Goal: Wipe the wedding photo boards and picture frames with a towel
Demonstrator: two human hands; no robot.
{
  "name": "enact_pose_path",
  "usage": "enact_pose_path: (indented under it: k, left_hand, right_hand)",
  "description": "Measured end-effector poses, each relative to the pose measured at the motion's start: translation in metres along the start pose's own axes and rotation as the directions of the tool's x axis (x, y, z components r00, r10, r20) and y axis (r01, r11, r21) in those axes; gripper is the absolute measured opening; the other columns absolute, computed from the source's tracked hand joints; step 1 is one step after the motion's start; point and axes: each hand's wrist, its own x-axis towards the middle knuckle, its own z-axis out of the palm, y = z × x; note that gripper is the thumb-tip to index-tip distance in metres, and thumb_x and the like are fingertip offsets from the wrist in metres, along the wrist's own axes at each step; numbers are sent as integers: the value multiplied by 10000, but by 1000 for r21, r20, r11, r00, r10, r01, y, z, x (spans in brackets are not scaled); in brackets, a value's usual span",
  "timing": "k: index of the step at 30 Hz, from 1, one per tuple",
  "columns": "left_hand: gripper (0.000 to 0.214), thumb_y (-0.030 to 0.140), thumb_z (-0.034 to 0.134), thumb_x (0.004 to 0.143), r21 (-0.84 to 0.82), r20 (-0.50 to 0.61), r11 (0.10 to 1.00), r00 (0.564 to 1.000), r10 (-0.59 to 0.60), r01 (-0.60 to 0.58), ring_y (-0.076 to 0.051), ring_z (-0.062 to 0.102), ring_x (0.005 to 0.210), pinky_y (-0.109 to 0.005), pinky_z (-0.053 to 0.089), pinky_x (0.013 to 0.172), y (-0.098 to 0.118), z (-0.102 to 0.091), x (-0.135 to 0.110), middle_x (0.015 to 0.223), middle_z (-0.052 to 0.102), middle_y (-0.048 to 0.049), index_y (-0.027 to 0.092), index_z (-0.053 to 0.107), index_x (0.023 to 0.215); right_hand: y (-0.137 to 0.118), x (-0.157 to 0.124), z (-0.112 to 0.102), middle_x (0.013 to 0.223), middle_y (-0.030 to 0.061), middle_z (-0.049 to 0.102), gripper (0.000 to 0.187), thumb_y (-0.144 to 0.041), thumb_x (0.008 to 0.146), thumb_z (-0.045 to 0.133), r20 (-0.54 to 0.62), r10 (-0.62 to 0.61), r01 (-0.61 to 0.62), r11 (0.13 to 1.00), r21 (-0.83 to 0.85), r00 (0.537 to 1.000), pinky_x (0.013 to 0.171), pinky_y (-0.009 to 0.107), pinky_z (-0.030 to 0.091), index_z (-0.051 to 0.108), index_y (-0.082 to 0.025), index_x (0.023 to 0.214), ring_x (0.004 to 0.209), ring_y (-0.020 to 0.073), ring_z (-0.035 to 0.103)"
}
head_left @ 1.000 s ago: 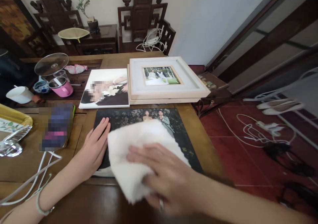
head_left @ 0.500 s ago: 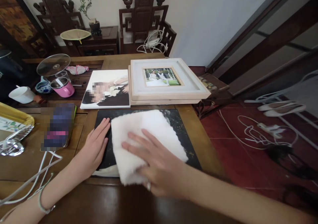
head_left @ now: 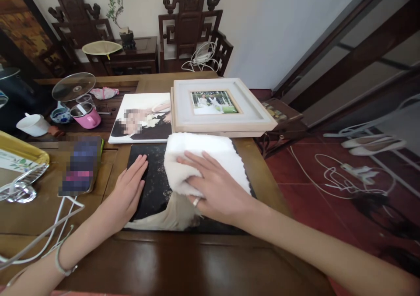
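A dark photo panel (head_left: 149, 186) lies flat on the wooden table, with pale specks on its surface and a cream dress-like shape along its lower part. My right hand (head_left: 216, 186), wearing a ring, grips a fluffy white towel (head_left: 226, 153) against the panel. The towel is bunched under the fingers and covers the panel's upper right. On the panel's left edge rests my left hand (head_left: 131, 186), flat and open, its fingers stretched out. Above the panel are a white-edged portrait print (head_left: 149, 134) and a framed wedding photo (head_left: 215, 102) lying on another frame.
To the left are a phone (head_left: 80, 164) with white cables, a pink mug (head_left: 85, 115), a white cup (head_left: 33, 125), a glass lid (head_left: 74, 86) and a yellow-rimmed tray (head_left: 24, 149). Beyond the table's right edge, cables and white shoes (head_left: 364, 143) lie near the red floor (head_left: 302, 164).
My right hand has moved the towel up and to the right across the panel, uncovering its middle and the cream shape. My left hand stays on the left edge.
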Motion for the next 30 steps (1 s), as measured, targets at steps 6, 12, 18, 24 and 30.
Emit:
enact_pose_path:
  k: [6,12,18,24,30]
  left_hand:
    - [474,316,322,1003,-181,-152,979,980,-127,98,-209,362,1399,-409,269,1177,10,-15,3,1510,406,-85,178,367,1454]
    - [462,299,303,1008,-183,-191,981,976,-107,72,-202,378,1390,-386,283,1173,8,-13,2,1499,425,-69,188,381,1450]
    - [541,269,323,1004,55,-26,998,1000,17,-16,-236,261,1445,-429,274,1168,6,-5,0,1575,275,-88,212,194,1526]
    - [499,175,262,1000,148,61,986,996,63,-71,-241,271,1440,-485,316,1126,5,-4,-2,1560,306,-106,223,273,1497]
    - [479,175,282,991,146,68,986,996,65,-75,-247,335,1414,-497,308,1129,0,-2,-3,1530,363,-122,190,340,1466]
  right_hand:
    - [-33,19,-1,1495,165,391,271,-227,719,674,227,-208,207,978,29,951,1087,697,155,744,-160,973,1396,441,233]
    - [-57,-24,-10,1439,33,495,160,-348,798,624,227,-464,450,886,115,856,1167,553,191,747,-251,827,1393,323,318]
    - [-38,-55,-30,1359,60,574,179,-175,754,544,81,-184,168,970,178,980,1137,438,319,700,-211,836,1327,242,442]
    - [-8,-22,-38,982,95,715,168,-146,776,481,6,53,-52,945,324,999,809,362,508,602,-190,669,985,247,643]
    - [-1,41,-33,609,-16,544,246,-253,840,475,127,138,-183,844,504,982,563,262,341,519,-173,611,601,142,503]
